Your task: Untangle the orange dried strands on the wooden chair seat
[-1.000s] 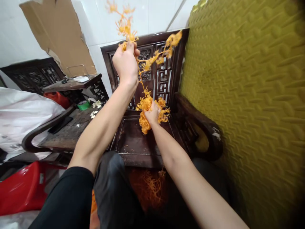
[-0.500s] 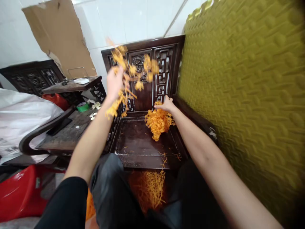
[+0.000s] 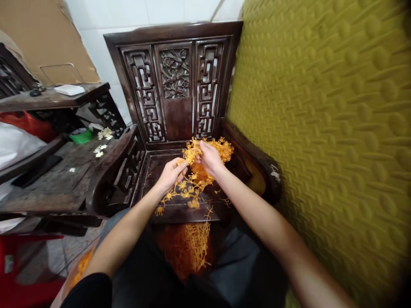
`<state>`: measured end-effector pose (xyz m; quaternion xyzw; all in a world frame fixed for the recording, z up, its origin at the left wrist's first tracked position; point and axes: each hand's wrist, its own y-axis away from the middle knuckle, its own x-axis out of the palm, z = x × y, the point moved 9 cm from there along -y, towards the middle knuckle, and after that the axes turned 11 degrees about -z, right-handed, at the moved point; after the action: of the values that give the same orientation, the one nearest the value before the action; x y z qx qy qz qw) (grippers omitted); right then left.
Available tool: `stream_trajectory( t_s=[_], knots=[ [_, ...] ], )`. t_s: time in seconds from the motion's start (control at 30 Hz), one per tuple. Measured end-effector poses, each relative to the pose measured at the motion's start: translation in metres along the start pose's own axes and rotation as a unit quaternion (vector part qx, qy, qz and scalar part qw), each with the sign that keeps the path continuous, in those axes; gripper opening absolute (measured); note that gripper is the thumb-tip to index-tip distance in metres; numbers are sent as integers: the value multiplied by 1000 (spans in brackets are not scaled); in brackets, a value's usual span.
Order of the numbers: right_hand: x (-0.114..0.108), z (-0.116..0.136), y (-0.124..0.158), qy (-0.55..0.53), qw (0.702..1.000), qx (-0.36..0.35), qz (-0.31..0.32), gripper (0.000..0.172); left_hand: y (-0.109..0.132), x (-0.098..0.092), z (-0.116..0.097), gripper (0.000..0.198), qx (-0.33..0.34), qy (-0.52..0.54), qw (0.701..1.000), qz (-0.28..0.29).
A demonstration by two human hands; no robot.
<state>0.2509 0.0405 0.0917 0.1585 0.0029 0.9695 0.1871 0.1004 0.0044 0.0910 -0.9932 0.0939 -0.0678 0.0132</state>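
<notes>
A tangled heap of orange plastic flower sprigs (image 3: 221,150) lies at the back of a dark carved wooden chair seat (image 3: 160,164). My left hand (image 3: 170,173) is closed on a strand of orange sprigs (image 3: 180,190) that trails down over the seat's front. My right hand (image 3: 208,157) pinches the same orange material at the heap, close beside the left hand. Another bunch of orange strands (image 3: 189,246) hangs below the seat edge, between my knees.
A yellow embossed foam mat (image 3: 321,107) stands along the right. Left of the chair is a dark wooden side table (image 3: 48,179) with small white flowers (image 3: 104,134) and a green tub (image 3: 81,136). A red plastic stool (image 3: 19,265) sits low on the left; cardboard (image 3: 38,38) leans behind.
My left hand came down from high in the air to the seat with its strand. My right hand stayed at the heap. The view moved closer to the chair.
</notes>
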Motion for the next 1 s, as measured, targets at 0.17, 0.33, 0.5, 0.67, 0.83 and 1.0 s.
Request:
stream_trajectory(
  t_s=[0.17,0.33,0.5,0.67,0.83,1.0],
  knots=[
    [-30,11,-13,9,1000,-19,-19,33,5,-30,-4,39,-2,-9,998,-63],
    [-2,-8,18,-25,984,136,112,62,5,-45,-5,40,6,-20,996,-87],
    [27,-48,38,-66,978,188,69,56,7,-33,17,41,-23,-32,997,-65],
    [8,-52,13,-22,997,67,-44,54,14,-24,23,43,-38,18,997,-59],
    [-60,-14,-29,12,980,-11,-199,49,20,-36,-4,42,-57,95,992,-68],
    [-67,-4,-36,-20,991,35,-126,37,17,-60,-20,38,-19,73,994,-73]
  ],
)
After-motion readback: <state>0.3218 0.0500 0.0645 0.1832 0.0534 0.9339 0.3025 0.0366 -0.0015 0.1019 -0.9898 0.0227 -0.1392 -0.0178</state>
